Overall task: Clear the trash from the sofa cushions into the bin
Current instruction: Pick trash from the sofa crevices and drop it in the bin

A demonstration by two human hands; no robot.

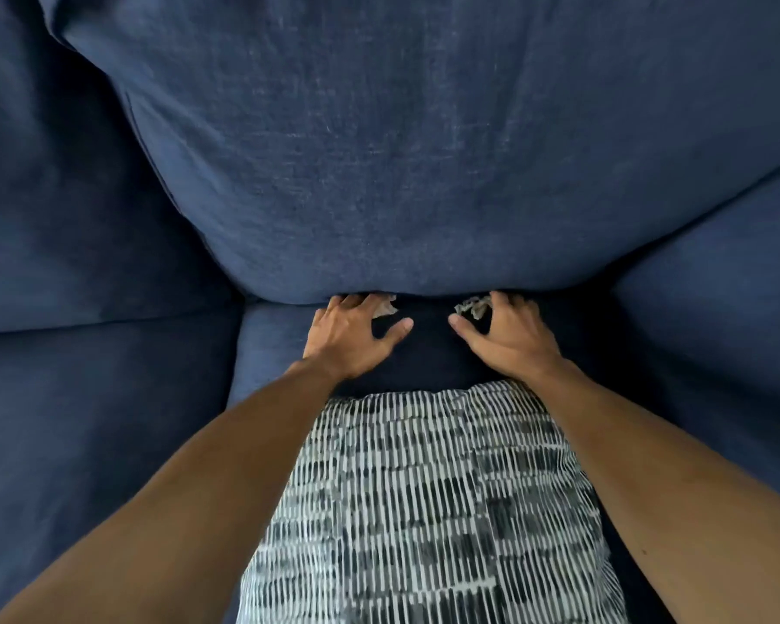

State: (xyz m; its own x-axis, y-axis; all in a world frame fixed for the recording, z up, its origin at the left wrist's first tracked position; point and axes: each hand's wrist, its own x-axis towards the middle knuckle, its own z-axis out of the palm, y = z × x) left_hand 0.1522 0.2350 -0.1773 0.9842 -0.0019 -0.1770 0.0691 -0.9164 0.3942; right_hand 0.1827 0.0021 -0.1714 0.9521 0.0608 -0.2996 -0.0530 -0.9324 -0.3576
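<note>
Two crumpled scraps of pale paper lie in the dark gap where the blue back cushion [424, 173] meets the seat cushion [428, 353]. My left hand [350, 337] has its fingers over the left scrap [386, 308], thumb spread apart below it. My right hand [505, 337] curls its fingers around the right scrap [471, 306], thumb stretched out beneath. I cannot tell if either scrap is firmly gripped. No bin is in view.
A black-and-white patterned cloth [428, 511] covers the seat cushion between my forearms. Another blue seat cushion [100, 398] lies to the left and more blue upholstery [717, 331] to the right.
</note>
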